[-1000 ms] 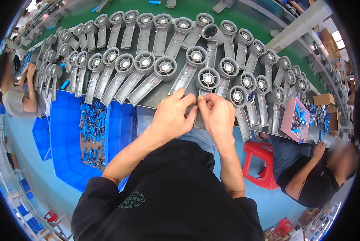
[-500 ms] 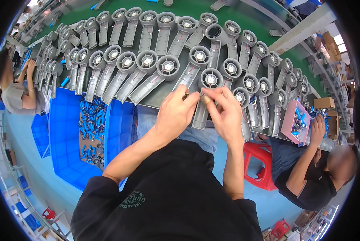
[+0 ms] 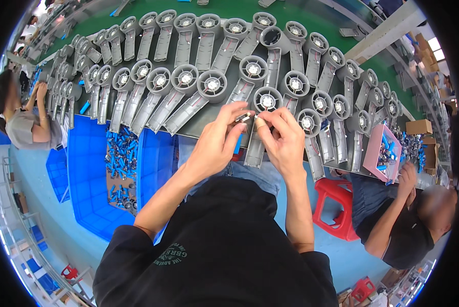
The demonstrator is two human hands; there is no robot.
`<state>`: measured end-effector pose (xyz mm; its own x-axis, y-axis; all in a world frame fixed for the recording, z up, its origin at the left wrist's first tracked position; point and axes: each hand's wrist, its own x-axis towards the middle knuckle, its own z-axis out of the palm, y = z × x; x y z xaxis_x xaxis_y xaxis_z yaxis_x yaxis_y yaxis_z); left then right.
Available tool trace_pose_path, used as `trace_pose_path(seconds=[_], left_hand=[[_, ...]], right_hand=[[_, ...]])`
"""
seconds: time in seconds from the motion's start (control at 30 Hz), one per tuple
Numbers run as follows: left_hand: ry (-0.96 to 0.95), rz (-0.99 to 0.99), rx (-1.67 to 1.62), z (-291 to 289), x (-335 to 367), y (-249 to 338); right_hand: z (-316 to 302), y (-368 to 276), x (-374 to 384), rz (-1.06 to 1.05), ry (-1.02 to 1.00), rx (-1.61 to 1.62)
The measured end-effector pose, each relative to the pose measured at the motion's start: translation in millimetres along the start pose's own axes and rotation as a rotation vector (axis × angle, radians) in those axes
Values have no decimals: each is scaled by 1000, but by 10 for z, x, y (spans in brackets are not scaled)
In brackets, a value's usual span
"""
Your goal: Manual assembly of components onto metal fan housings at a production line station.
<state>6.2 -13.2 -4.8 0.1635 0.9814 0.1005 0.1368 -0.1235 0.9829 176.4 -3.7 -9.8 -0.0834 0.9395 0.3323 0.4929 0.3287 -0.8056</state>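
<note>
My left hand [image 3: 218, 140] grips a small circuit board [image 3: 243, 118] between thumb and fingers. Just below the thumb, part of a blue cylindrical battery [image 3: 238, 145] shows; whether it is attached to the board I cannot tell. With its fingertips pinched together, my right hand [image 3: 284, 142] holds something small, perhaps a wire end, mostly hidden by the fingers. Both hands are over a grey handheld fan housing [image 3: 254, 152], which lies with its handle toward me. Its round fan head [image 3: 268, 100] is just beyond my fingertips.
Rows of similar grey fan housings [image 3: 186, 77] line the bench. Blue bins [image 3: 88, 179] with batteries and parts are at the left. At the right are a pink box [image 3: 375, 148], a red stool [image 3: 337, 210] and a seated co-worker [image 3: 393, 225]. Another person [image 3: 27, 120] works at far left.
My left hand has shifted slightly left and opened a gap from the right fingertips, so the circuit board and the blue battery now show. The right hand stays pinched near the fan head.
</note>
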Motion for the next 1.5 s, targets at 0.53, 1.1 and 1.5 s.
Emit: trace_pose_path(seconds=[0.53,1.1,1.5], left_hand=[[-126,-17,-288,-105,43,-173],[-221,116,11,-237,80,-201],[-161,165,126,-231,77,-119]], right_hand=[[-28,5,19,257,-89,247],[-7,27,25,131,-82,162],[131,118,22,-126,32,7]])
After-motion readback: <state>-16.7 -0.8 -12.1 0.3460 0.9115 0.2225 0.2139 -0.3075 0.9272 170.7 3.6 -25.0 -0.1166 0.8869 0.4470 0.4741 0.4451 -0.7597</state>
